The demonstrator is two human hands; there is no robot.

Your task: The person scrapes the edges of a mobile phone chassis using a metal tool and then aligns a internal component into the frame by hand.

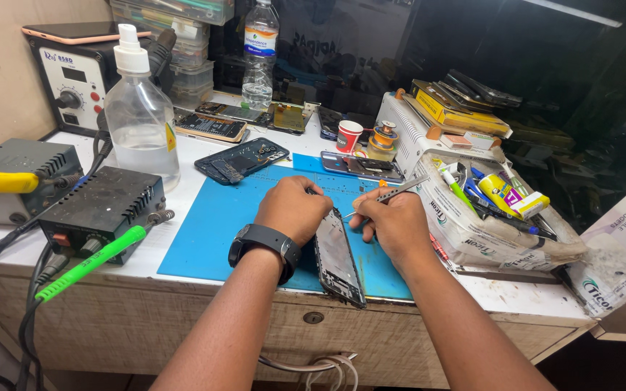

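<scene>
An opened black phone (pixel 339 258) lies tilted on the near edge of a blue work mat (pixel 219 224). My left hand (pixel 293 208), with a black watch on its wrist, grips the phone's upper left side. My right hand (pixel 397 223) holds metal tweezers (pixel 394 192), whose tips point left toward the phone's top end. The phone's upper part is hidden behind my left hand.
Left of the mat stand a clear spray bottle (pixel 141 116), a black power unit (pixel 103 206) with a green-handled iron (pixel 88 264), and a grey box (pixel 16 177). Other opened phones (pixel 240 159) and a paper cup (pixel 348 135) lie behind. A tool-filled tray (pixel 487 224) sits right.
</scene>
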